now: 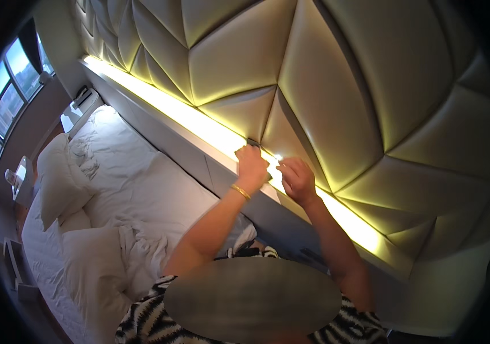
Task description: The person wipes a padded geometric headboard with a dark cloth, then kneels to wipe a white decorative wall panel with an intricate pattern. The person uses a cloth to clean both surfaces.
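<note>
I am pressing my left hand (252, 167) down on the lit ledge (199, 123) at the foot of the padded wall (325, 86), fingers curled over a small dark thing (253, 141) peeking out just beyond my knuckles; whether they are actually gripping it I cannot tell. My right hand (298, 179) is working just beside it, fingers bent, pinching at the glowing strip (345, 221), holding nothing I can make out. Doing this well, I judge, means bracing with the left and keeping the right's touch light. Below my wrists the rumpled white bed (142, 195) is spreading away, pillows (61, 178) heaped toward the window (4, 97).
</note>
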A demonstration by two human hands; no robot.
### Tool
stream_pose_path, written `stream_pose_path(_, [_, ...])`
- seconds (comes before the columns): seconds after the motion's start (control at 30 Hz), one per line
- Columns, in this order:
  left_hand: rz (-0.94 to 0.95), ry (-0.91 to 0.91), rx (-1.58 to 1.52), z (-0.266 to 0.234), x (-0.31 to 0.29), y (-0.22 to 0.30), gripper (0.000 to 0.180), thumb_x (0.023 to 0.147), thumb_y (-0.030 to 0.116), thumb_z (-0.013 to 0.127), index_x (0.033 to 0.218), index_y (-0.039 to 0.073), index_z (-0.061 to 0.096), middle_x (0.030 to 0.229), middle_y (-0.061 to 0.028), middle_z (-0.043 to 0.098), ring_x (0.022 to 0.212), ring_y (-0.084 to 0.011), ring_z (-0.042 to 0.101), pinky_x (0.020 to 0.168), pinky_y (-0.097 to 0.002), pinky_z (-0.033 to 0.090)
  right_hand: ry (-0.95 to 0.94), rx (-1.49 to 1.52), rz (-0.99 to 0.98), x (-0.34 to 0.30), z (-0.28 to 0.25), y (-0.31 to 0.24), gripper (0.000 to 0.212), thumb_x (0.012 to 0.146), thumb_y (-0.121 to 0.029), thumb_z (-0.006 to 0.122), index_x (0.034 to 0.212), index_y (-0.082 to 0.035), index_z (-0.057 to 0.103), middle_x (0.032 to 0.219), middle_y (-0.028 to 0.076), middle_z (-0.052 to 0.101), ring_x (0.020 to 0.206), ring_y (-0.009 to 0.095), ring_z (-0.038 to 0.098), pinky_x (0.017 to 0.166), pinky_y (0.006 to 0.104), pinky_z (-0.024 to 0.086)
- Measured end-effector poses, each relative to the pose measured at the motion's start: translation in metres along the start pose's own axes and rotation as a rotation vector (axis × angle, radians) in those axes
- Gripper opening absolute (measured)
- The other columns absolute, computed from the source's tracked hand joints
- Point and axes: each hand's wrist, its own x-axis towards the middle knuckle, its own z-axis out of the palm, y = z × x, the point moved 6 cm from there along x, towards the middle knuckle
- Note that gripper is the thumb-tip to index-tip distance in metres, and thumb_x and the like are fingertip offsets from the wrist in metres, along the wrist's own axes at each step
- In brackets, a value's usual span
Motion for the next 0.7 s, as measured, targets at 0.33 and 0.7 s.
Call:
stream_pose_path(0.33, [0.061,0.327,-0.099,0.0,-0.011,-0.013,0.018,0.08,0.023,0.06,0.087,0.006,0.063,0.094,-0.0145,0.057,0.092,-0.03,0.054,0.085,-0.0424,0.042,-0.008,0.014,0.311,-0.069,-0.003,0.003,0.023,0.069,0.005,0.058,0.089,-0.006,0.064,0.091,0.01,0.063,0.083,0.029,0.061,0.073,0.0381,0.051])
stream_pose_path(0.7, [-0.142,0.251,-0.014,0.001,-0.016,0.053,0.042,0.084,0.034,0.057,0.106,-0.001,0.061,0.112,-0.0226,0.052,0.104,-0.0361,0.047,0.092,-0.0482,0.036,0.162,0.02,0.446,-0.087,-0.015,0.019,0.022,0.07,0.007,0.056,0.086,-0.004,0.064,0.086,0.011,0.062,0.083,0.031,0.06,0.073,0.0392,0.051])
